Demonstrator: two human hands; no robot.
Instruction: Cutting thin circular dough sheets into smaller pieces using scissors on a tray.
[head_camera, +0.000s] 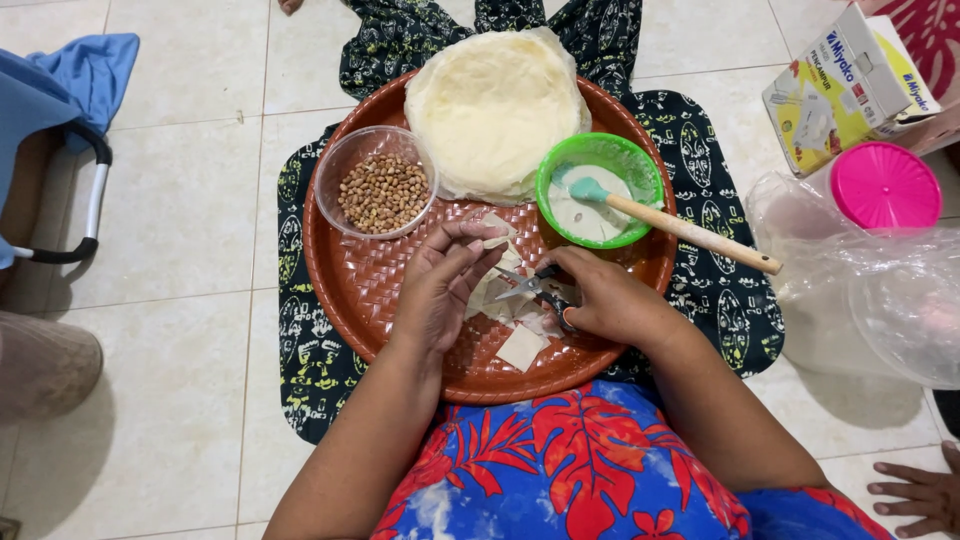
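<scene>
the left hand (440, 285) is pinching a strip of dough (495, 242) over the tray (350, 290), while the right hand (610, 300) is gripping scissors (530, 285), blades open beside it. cut squares (522, 347) are lying below; beyond are sitting peanuts (383, 192), a green bowl (640, 165) and stacked sheets (495, 105).

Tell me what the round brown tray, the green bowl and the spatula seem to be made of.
Round brown tray: likely moulded plastic, glossy basket-weave pattern. Green bowl: probably plastic, bright translucent rim. Spatula: pale wooden-looking handle, soft teal head, possibly silicone.
</scene>
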